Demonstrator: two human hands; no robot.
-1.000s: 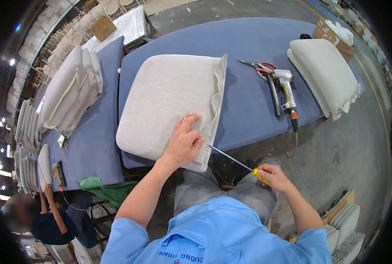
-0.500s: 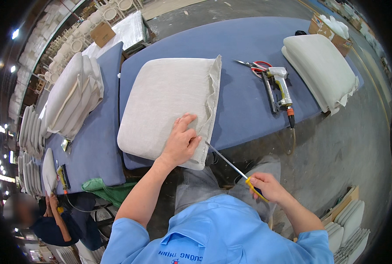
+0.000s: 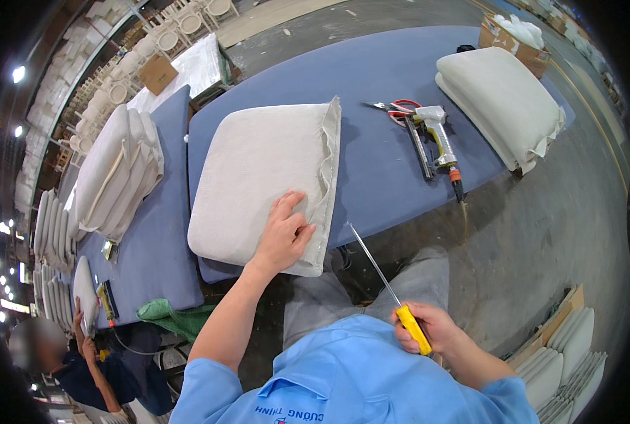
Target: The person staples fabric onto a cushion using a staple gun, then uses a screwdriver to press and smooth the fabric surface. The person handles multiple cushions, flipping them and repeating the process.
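A pale grey fabric seat cushion (image 3: pixel 258 166) lies on the blue padded table in front of me, its frayed, stapled edge on the right side. My left hand (image 3: pixel 284 233) presses flat on the cushion close to that edge, fingers apart and slightly bent, gripping nothing. In my right hand (image 3: pixel 428 326) is a screwdriver (image 3: pixel 412 328) with a yellow handle, my fingers closed round it. Its long metal shaft points up and left, and the tip stands clear of the cushion's edge, near the table's front rim.
Red-handled scissors (image 3: pixel 400 108) and a staple gun (image 3: pixel 434 138) with a hose lie right of the cushion. Cushions are stacked at the right (image 3: pixel 502 102) and left (image 3: pixel 117 173). A co-worker (image 3: pixel 96 367) handles a cushion at lower left. More cushions (image 3: pixel 559 360) stand at lower right.
The screwdriver's tip has come away from the cushion's stapled edge as my right hand drew it back and turned the handle. My left hand stays on the cushion.
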